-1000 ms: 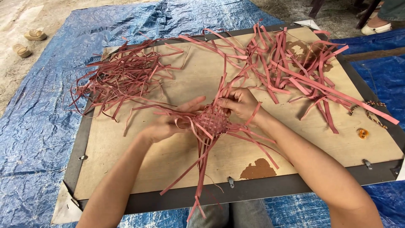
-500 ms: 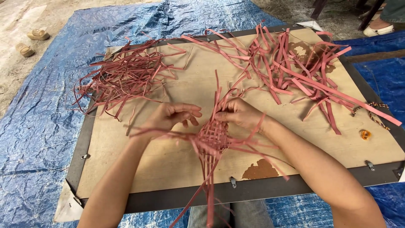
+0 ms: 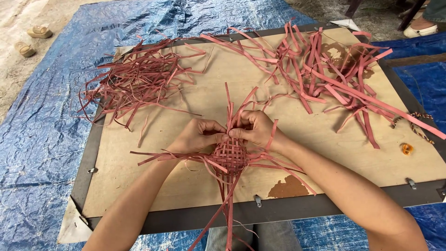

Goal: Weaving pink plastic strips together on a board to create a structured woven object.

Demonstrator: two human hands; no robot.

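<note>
Head view: left hand (image 3: 197,135) and right hand (image 3: 254,130) meet at the middle of the board surface (image 3: 186,186), fingers of both pinching red strips at the top edge of a small woven piece (image 3: 230,155). Thin strip pile (image 3: 134,79) lies at 10 o'clock; wide strip pile (image 3: 325,69) at 2 o'clock. Blue tarp (image 3: 42,153) underlies the surface.

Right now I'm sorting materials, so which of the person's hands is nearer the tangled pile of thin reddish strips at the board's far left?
Left. The left hand lies on that side of the small woven reddish piece, below the tangled pile of thin reddish strips; the right hand sits farther right.
</note>
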